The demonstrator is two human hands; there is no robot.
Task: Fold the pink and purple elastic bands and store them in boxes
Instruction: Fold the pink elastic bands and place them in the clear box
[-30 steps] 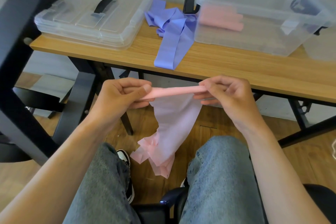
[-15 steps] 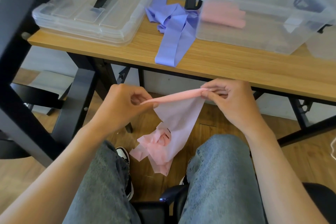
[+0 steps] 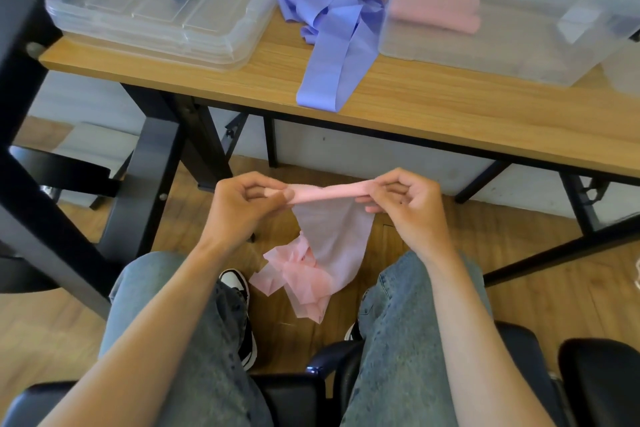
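Best to keep left hand (image 3: pixel 242 204) and right hand (image 3: pixel 405 201) fingers pinching pink band (image 3: pixel 329 215) taut above the lap, rolling edges evenly before boxing in clear box (image 3: pixel 485 17).

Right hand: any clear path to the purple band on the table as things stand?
Probably yes for path: the purple band lies uncovered near the table edge, nothing between. But the right hand is pinching the pink band, as is the left hand, so it must let go first.
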